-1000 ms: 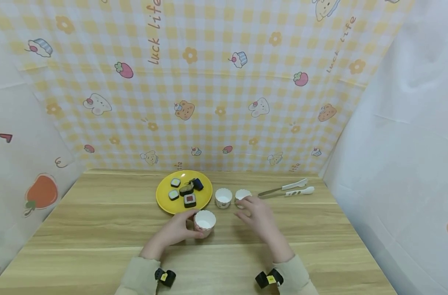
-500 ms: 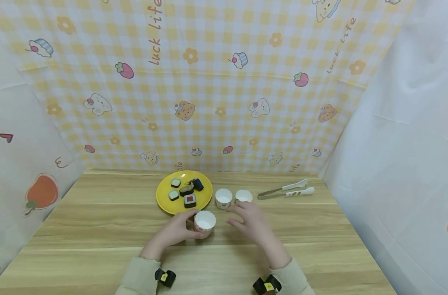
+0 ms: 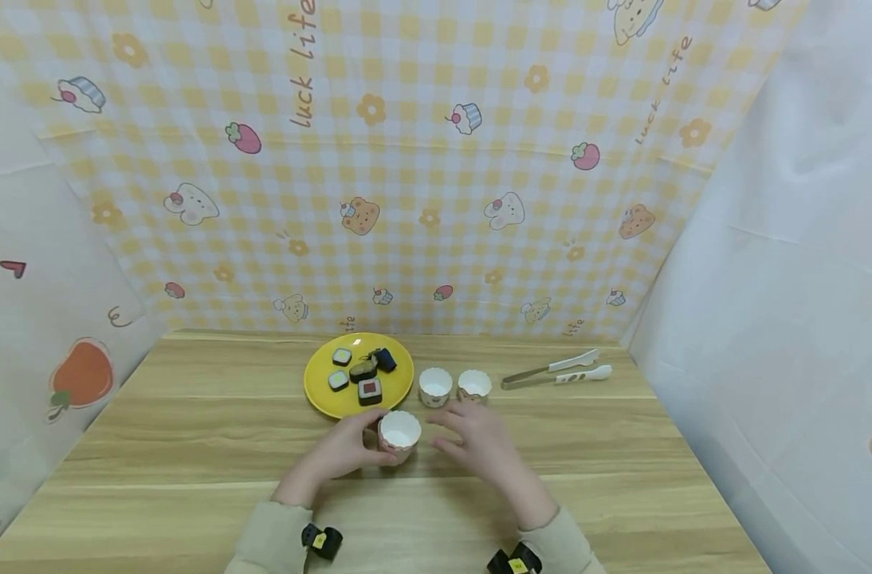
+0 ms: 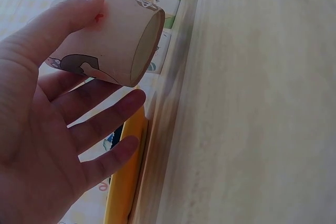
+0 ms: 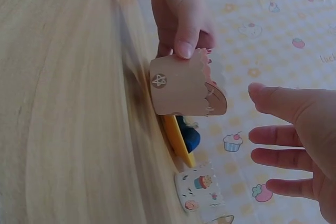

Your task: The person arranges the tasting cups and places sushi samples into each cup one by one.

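Note:
My left hand pinches a pinkish paper baking cup between thumb and fingers, just in front of the yellow plate. In the left wrist view, the thumb lies across the printed side of this cup, with the lower fingers spread away from it. My right hand hovers to the right of the held cup, apart from it. Its fingers are extended and hold nothing in the right wrist view. Behind the hands, a white baking cup and another baking cup stand upright side by side.
The yellow plate at the back bears several sushi pieces. Tongs with white ends lie at the back right on the wooden table. A checked cloth hangs behind.
My right hand has moved left and toward me, away from the rightmost cup and closer to the held one. The left hand and its baking cup have stayed in place.

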Demonstrator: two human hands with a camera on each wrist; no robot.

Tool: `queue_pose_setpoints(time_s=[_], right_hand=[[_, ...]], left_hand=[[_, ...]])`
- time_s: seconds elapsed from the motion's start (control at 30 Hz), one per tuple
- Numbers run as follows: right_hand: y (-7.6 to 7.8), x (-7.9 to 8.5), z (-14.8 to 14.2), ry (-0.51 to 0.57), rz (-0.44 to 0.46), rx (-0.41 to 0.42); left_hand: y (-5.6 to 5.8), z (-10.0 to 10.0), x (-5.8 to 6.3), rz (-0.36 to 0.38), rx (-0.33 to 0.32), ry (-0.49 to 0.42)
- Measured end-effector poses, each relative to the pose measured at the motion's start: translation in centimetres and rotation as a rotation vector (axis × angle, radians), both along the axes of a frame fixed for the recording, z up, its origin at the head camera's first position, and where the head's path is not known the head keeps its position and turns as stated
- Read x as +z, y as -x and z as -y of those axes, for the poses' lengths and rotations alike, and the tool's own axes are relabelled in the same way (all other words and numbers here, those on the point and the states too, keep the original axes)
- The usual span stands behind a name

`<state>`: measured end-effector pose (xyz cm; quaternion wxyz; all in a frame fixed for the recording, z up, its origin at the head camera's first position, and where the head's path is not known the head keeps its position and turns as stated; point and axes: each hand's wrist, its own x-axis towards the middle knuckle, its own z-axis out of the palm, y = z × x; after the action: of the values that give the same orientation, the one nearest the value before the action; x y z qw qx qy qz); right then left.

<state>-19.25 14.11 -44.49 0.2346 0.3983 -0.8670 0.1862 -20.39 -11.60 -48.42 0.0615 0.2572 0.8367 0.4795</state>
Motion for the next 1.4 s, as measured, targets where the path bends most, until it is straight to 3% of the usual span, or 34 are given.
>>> queue_pose_setpoints(time_s=[0.27,0.47,0.93,1.4], right_hand=[[-0.1,-0.5,0.5,0.001,0.039,0.039],[-0.1,-1.0,0.8,-0.006,0.005,0.064],[-0.2,-2.0,1.5,-0.046,0.023,0.056],[-0.4,-2.1,1.6,-0.06,0.061,0.048]], left_hand=[[-0.1,0.0,0.1,0.011,-0.001,-0.006],[-0.1,0.0,0.2,0.014,-0.001,0.0],[-0.2,-0.1,0.2,-0.008,0.001,0.019],[-0.3,-0.2,0.4,0.023,-0.004,0.015]])
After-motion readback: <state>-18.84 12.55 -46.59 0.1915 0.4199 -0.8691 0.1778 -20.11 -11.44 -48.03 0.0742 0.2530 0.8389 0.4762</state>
